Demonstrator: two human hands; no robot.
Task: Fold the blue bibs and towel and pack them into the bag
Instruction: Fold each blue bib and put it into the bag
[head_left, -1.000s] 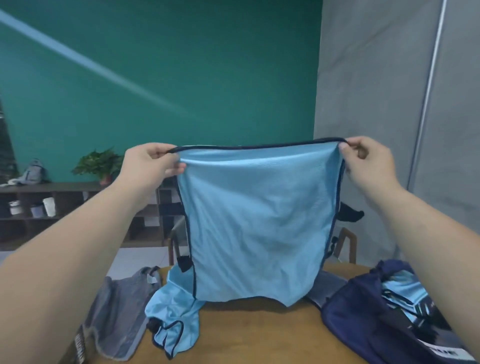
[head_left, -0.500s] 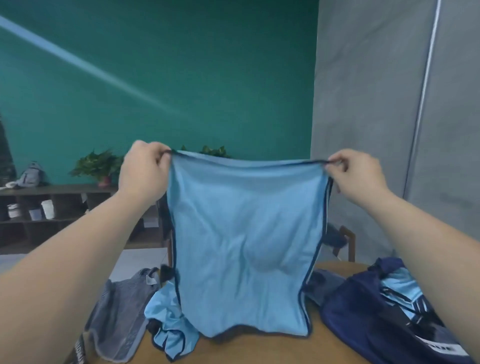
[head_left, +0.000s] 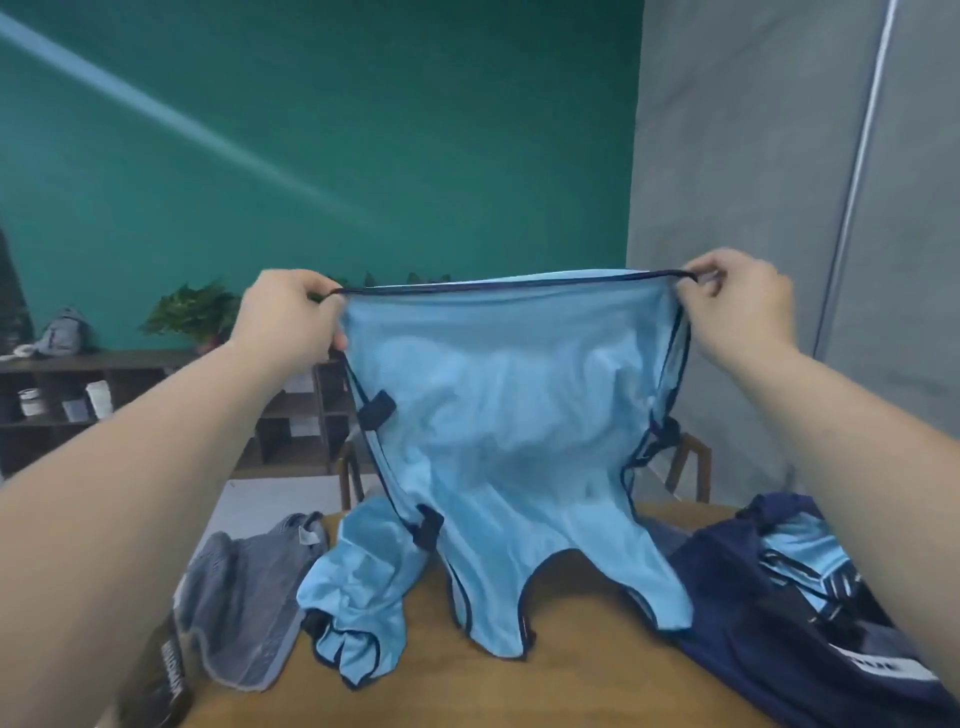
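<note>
blue bib (head_left: 509, 441) held spread (navy-trimmed) | second bib (head_left: 358, 587) crumpled | towel (head_left: 244, 597) left | bag (head_left: 769, 623) right

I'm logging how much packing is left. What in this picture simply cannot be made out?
Head view only:
- Contents of the navy bag: the right forearm and the frame edge hide most of it.
- Table behind the held bib: the hanging cloth covers it.
- Dark printed item beside the grey towel: lettering blurred, left forearm covers part.
- White label on the bag: blurred, unreadable.
</note>
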